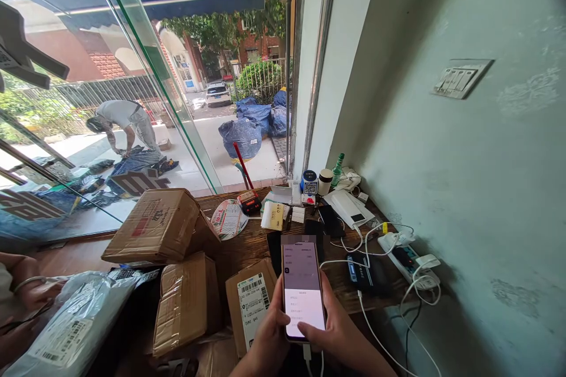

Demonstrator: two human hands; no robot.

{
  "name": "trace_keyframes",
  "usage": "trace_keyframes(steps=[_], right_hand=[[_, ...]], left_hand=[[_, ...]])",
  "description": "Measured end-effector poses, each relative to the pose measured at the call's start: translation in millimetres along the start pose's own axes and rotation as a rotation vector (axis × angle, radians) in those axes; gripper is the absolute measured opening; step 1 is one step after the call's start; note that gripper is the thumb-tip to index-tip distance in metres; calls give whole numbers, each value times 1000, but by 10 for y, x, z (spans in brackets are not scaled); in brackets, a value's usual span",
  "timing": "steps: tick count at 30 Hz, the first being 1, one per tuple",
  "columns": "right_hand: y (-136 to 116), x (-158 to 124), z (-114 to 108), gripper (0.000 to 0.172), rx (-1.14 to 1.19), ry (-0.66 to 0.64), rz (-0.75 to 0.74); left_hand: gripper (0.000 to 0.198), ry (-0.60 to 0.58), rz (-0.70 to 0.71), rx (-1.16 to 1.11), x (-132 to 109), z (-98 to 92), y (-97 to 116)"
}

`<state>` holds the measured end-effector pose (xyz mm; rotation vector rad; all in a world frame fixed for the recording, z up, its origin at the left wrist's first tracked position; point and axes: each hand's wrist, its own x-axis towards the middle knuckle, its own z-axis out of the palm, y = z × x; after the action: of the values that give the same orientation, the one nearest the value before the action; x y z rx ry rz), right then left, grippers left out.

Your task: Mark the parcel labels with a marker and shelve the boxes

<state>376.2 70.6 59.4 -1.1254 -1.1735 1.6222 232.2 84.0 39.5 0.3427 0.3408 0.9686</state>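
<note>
A smartphone (304, 300) is held upright between both hands, its screen lit with a white panel over a greyed page. My left hand (270, 330) wraps the phone's left edge, thumb near the lower screen. On the other side my right hand (332, 321) grips the right edge, its thumb over the bottom of the screen. A white charging cable (307, 353) runs into the phone's lower end. Just left of my left hand stands a cardboard box (234, 288) with a shipping label (254, 306). Small print on the screen is unreadable.
Cartons (150, 227) are stacked left. A person's arm (26, 288) is beside a grey parcel bag (75, 318). Right on the wooden table (340, 300) lie a power strip (409, 262), black device (369, 274) and power bank (349, 207). Outside, another person (128, 121) bends over sacks.
</note>
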Motion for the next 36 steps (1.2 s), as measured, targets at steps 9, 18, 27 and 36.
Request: trace_keyframes(steps=[9, 18, 27, 36], right_hand=[[16, 6, -40, 87, -110, 23, -18], [57, 22, 6, 104, 12, 2, -16], [28, 18, 12, 98, 43, 18, 4], [28, 23, -9, 87, -26, 63, -13]], left_hand=[[68, 58, -12, 13, -9, 50, 19], [70, 56, 6, 1, 6, 100, 51], [73, 19, 5, 29, -2, 85, 52], [78, 81, -59, 71, -30, 17, 46]])
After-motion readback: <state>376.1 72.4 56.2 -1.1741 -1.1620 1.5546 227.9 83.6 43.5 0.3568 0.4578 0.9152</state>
